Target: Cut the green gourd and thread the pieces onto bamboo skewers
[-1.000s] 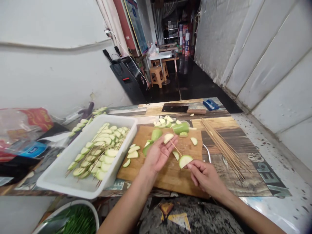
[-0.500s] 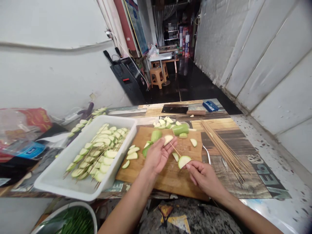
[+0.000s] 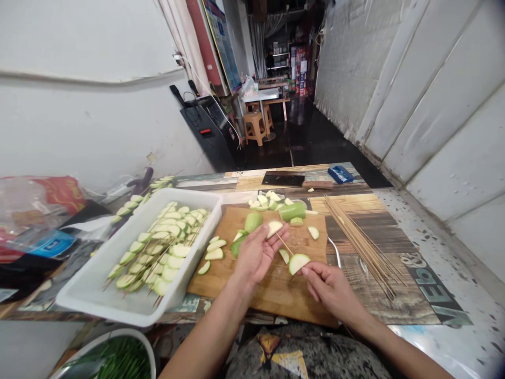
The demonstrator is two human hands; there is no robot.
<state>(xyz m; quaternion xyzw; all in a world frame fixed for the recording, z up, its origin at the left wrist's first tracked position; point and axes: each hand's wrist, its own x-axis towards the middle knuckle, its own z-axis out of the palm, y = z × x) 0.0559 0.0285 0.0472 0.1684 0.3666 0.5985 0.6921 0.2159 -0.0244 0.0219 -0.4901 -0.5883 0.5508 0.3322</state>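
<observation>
My left hand (image 3: 254, 255), palm turned up, holds a pale half-round zucchini slice (image 3: 274, 227) between thumb and fingers. A thin wooden skewer (image 3: 284, 243) runs from that slice down to a second green-edged slice (image 3: 299, 263). Beside this lower slice, my right hand (image 3: 327, 284) is closed in a pinch on the skewer. Both hands are above the wooden cutting board (image 3: 276, 302). On the board lie cut zucchini pieces (image 3: 215, 253), a loose slice (image 3: 313, 232) and a larger green chunk (image 3: 253, 221).
A white tub (image 3: 144, 316) of skewered slices stands left of the board. To the right lies a bundle of bare skewers (image 3: 361, 242). A cleaver (image 3: 284, 178) and a blue box (image 3: 341, 174) are at the far edge. A bowl of greens (image 3: 118, 358) sits below, lower left.
Both hands keep nearly the same pose, with the skewer and its two slices between them. The camera view has shifted very slightly.
</observation>
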